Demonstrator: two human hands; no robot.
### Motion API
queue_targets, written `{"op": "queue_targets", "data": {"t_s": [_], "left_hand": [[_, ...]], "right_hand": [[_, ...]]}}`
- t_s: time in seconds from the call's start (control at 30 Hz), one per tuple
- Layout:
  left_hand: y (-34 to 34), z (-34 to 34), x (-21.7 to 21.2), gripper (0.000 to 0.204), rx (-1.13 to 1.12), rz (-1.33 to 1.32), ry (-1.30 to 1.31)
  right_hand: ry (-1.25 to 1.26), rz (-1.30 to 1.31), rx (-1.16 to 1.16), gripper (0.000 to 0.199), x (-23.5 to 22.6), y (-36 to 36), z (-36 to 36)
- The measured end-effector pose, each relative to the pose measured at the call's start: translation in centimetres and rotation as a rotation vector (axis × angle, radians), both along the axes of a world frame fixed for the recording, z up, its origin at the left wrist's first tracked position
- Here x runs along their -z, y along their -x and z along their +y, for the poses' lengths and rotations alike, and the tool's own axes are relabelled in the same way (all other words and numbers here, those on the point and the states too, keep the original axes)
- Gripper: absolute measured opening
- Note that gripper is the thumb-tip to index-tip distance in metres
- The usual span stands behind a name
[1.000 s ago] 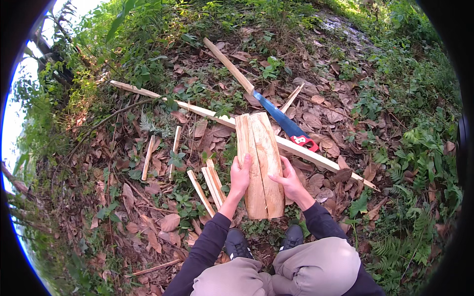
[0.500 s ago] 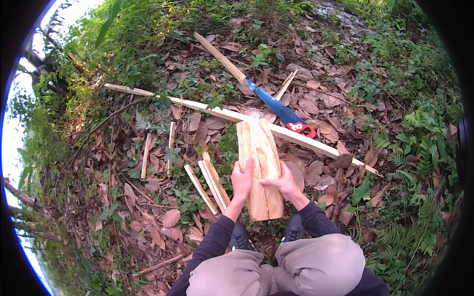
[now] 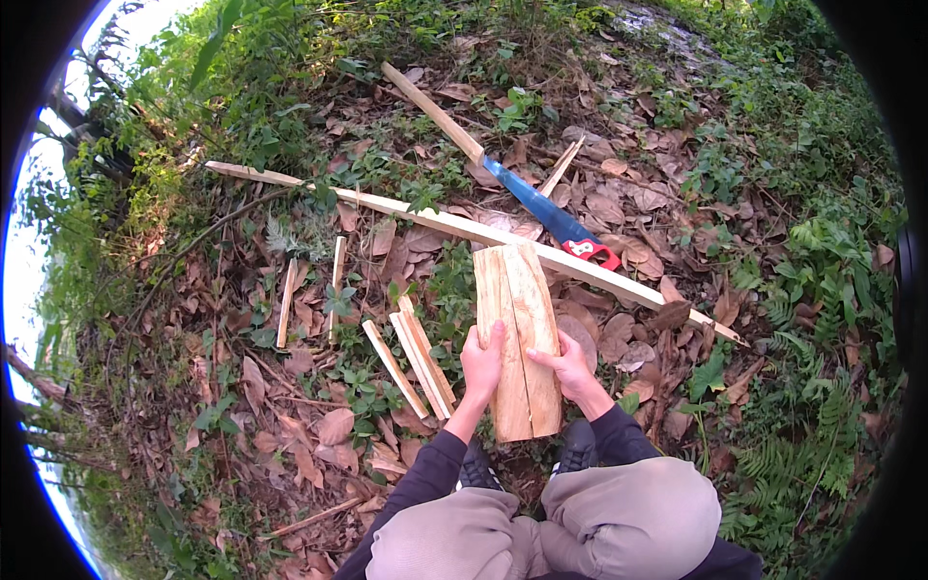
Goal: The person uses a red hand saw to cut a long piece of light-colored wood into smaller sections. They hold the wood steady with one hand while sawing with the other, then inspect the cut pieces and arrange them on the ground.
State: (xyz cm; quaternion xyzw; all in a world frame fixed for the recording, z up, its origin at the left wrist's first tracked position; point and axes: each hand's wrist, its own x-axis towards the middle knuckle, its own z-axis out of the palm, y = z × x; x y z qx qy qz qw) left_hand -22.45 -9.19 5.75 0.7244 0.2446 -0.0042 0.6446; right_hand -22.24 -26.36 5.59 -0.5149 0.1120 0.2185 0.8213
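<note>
Between my hands I hold a pair of split wood pieces [image 3: 519, 309] side by side, pale and rough-grained, with a dark seam running lengthwise between them. My left hand [image 3: 482, 362] grips the left side, its thumb lying on the wood's face. On the right side my right hand [image 3: 568, 367] is closed, its thumb over the front near the seam. The fingers behind the wood are hidden. Just past the wood's far end lies a long pale wooden strip [image 3: 440, 220]. A hand saw [image 3: 541, 205] with a blue blade and a red handle rests beyond that strip.
Several short wooden sticks [image 3: 418, 353] lie left of my hands, with two thin ones [image 3: 287, 302] farther left. Another wooden bar [image 3: 430, 108] extends from the saw's tip. Dry leaves [image 3: 619, 338] cover the ground, with ferns [image 3: 783, 454] at right. My shoes [image 3: 578, 447] are below the wood.
The two wood pieces have come slightly toward me and tilted a little, now fitting closer together with a narrower seam. Both hands moved with them, still gripping.
</note>
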Motion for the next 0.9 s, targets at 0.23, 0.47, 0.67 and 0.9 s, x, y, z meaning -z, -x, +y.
{"op": "queue_targets", "data": {"t_s": [0.23,0.47,0.67,0.9], "left_hand": [[-0.2,0.0,0.6,0.050,0.019,-0.074,0.081],[0.7,1.4,0.6,0.055,0.145,-0.289,0.323],[0.1,3.1,-5.1,0.063,0.426,-0.208,0.369],[0.2,4.7,-6.6,0.050,0.576,-0.195,0.217]], "right_hand": [[0.039,-0.023,-0.010,0.065,0.0,-0.3,0.1],[0.289,-0.311,0.003,0.071,-4.6,1.7,1.3],[0.345,-0.351,-0.030,0.039,-4.0,1.6,0.4],[0.477,-0.521,-0.107,0.033,-4.9,0.6,0.6]]}}
